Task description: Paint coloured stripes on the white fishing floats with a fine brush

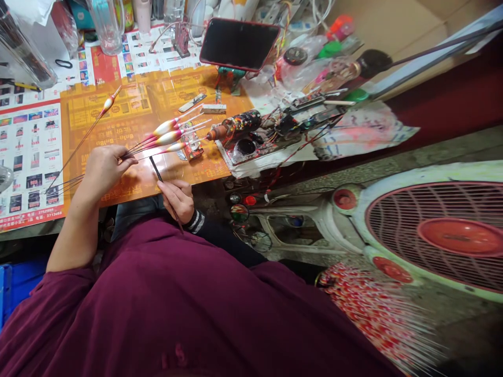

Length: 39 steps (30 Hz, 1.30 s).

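I've got the left hand (106,170) with fingers closed on the thin stems of several fishing floats (167,137), fanned out over the table (27,229). The right hand (176,200) grips a thin black stick (156,170), just beside the stems. Short, firm pinch looks best; hold the float tips apart. Table edge lies right under both hands. Clutter ahead on the right, open room lower right by the fan (432,235).
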### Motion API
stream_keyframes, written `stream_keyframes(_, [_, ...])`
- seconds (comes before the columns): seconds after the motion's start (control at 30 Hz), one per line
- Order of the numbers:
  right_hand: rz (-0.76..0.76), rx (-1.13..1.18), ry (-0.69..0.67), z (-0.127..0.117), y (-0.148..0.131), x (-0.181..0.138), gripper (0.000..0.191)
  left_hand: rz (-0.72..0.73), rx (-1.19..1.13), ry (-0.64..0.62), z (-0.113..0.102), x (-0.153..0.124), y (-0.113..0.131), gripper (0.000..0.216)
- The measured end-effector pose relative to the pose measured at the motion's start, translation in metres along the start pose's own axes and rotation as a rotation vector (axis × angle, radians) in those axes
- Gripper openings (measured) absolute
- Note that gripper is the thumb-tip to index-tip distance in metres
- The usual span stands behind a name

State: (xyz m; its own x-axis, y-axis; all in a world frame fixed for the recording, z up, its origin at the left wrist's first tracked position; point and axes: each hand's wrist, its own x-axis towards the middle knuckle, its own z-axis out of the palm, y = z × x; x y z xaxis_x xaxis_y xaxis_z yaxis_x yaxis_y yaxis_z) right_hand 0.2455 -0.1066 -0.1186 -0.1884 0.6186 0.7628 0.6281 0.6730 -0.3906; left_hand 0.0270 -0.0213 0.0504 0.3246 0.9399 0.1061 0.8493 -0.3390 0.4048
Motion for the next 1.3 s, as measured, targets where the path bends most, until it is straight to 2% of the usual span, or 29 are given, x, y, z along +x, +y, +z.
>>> stream_keyframes(0.07, [-0.003, -0.006, 0.004, 0.0, 0.0, 0.001, 0.046, 0.004, 0.021, -0.001, 0.0, 0.001, 0.001, 0.011])
stream_keyframes(0.3, [-0.098, 0.042, 0.146, -0.002, 0.002, 0.001, 0.045, -0.028, 0.034, 0.007, -0.005, 0.0, 0.002, 0.008])
stream_keyframes(0.57, [-0.052, 0.032, 0.046, 0.002, 0.01, -0.01, 0.041, -0.094, 0.015, 0.034, -0.008, -0.004, 0.003, 0.003])
stream_keyframes(0.8, [-0.055, 0.048, 0.052, 0.003, 0.012, -0.013, 0.042, -0.067, -0.043, 0.015, -0.008, -0.004, 0.003, 0.009])
stream_keyframes(0.97, [-0.007, 0.062, -0.003, 0.007, 0.015, -0.017, 0.041, -0.062, -0.04, -0.003, -0.009, -0.004, 0.0, 0.01])
stream_keyframes(1.3, [-0.079, 0.034, 0.059, 0.001, 0.009, -0.008, 0.044, -0.039, 0.051, -0.017, -0.011, -0.003, 0.0, 0.014])
